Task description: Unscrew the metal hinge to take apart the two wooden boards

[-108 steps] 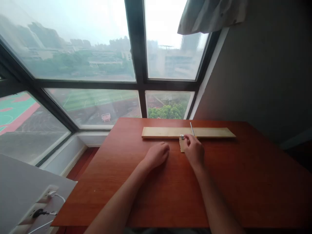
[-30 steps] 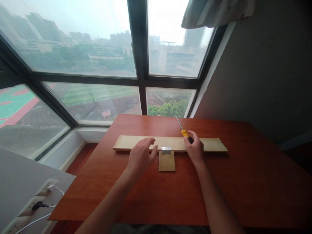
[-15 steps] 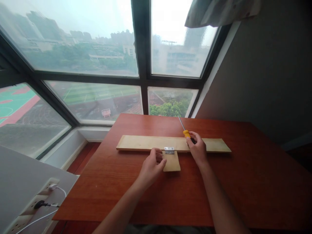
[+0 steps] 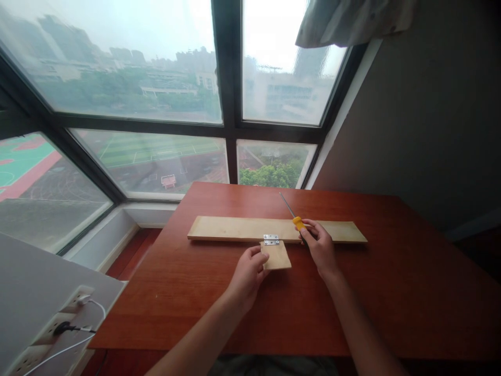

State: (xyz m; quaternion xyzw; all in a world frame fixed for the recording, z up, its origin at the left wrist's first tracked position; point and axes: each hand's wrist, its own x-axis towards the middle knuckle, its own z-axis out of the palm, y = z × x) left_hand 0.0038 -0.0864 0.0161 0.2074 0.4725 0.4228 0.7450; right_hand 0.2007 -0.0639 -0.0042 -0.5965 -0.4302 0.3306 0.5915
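Observation:
My left hand [image 4: 250, 269] grips the left edge of a small square wooden piece [image 4: 277, 256], fingers on top and below. A silver hinge [image 4: 271, 239] joins this piece to the near edge of a long pale wooden board [image 4: 230, 228], which lies crosswise on the table. In my right hand [image 4: 319, 245] is a screwdriver [image 4: 298, 222] with a yellow and black handle. Its metal shaft points up and away to the left, clear of the hinge. My right fingers are closed round the handle and hide part of it.
The red-brown wooden table [image 4: 164, 308] reaches to a large window [image 4: 230, 125]. A grey curtain [image 4: 352, 23] hangs at the upper right beside a wall. At the lower left, a power strip [image 4: 52, 329] holds plugs with cables.
My left hand has closed on the small wooden piece, whose near end looks slightly raised. The screwdriver has dipped and tilted further left with my right hand.

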